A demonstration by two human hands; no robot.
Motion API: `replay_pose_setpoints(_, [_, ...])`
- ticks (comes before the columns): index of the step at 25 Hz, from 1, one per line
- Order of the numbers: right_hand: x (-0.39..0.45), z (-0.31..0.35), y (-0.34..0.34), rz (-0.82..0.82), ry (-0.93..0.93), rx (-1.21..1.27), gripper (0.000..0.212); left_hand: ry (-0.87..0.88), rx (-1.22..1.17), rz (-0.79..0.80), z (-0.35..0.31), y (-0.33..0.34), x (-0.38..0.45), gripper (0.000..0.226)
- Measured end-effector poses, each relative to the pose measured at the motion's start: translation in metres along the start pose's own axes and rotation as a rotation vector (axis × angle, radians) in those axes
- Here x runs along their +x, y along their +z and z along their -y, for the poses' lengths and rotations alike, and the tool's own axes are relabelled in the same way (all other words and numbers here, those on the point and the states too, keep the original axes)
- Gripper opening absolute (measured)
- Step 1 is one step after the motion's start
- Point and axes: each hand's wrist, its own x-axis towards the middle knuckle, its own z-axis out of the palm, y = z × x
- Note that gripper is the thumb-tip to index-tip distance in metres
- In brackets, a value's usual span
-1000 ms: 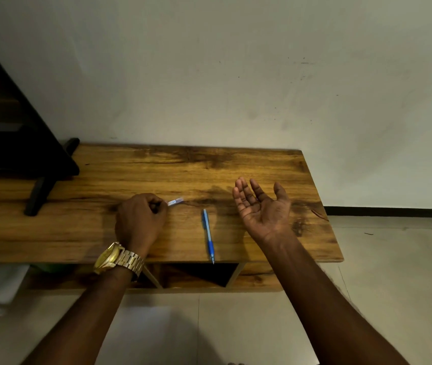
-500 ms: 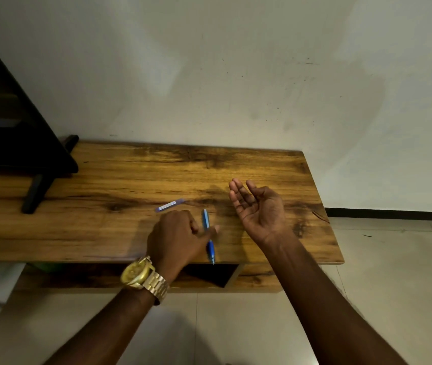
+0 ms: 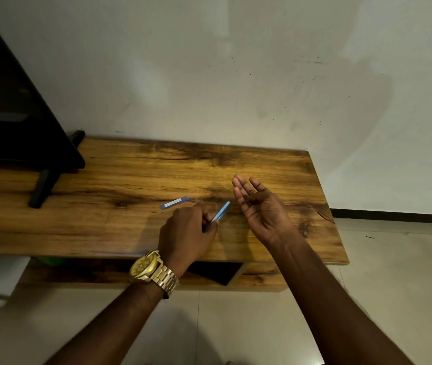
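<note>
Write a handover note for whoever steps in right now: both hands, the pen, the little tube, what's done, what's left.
Left hand: grips the blue pen, free end aimed at the right palm.
Right hand: open, palm up, empty, over the wooden table.
Small blue-and-white tube: lies on the table beyond the left hand, untouched.
Done: pen in hand. Left: probably passing it to the right palm; tube not yet handled.

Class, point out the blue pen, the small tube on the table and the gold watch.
blue pen [image 3: 222, 211]: head view, the free end of its barrel.
small tube [image 3: 175, 202]: head view, its middle.
gold watch [image 3: 144, 265]: head view, its dial.
</note>
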Motion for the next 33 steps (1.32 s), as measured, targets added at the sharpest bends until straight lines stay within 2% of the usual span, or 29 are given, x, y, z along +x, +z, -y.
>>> replay_pose_setpoints(4, [-0.004, 0.006, 0.003, 0.027, -0.055, 0.001, 0.055, 0.125, -0.093, -0.076, 0.001, -0.009, 0.003, 0.015])
replay_pose_setpoints(8, [-0.011, 0.010, 0.004, 0.094, -0.090, -0.016, 0.053, 0.198, -0.083, -0.123, 0.004, -0.014, 0.003, 0.020])
replay_pose_setpoints(15, [-0.016, 0.007, 0.007, 0.222, -0.129, -0.055, 0.058, 0.231, -0.129, -0.169, 0.006, -0.019, 0.004, 0.022])
replay_pose_setpoints(29, [-0.017, 0.008, 0.004, 0.355, -0.226, -0.185, 0.065, 0.297, -0.152, -0.211, 0.006, -0.024, 0.002, 0.023])
replay_pose_setpoints(33, [-0.020, 0.010, 0.005, 0.395, -0.257, -0.158, 0.067, 0.285, -0.255, -0.217, 0.006, -0.023, 0.003, 0.019])
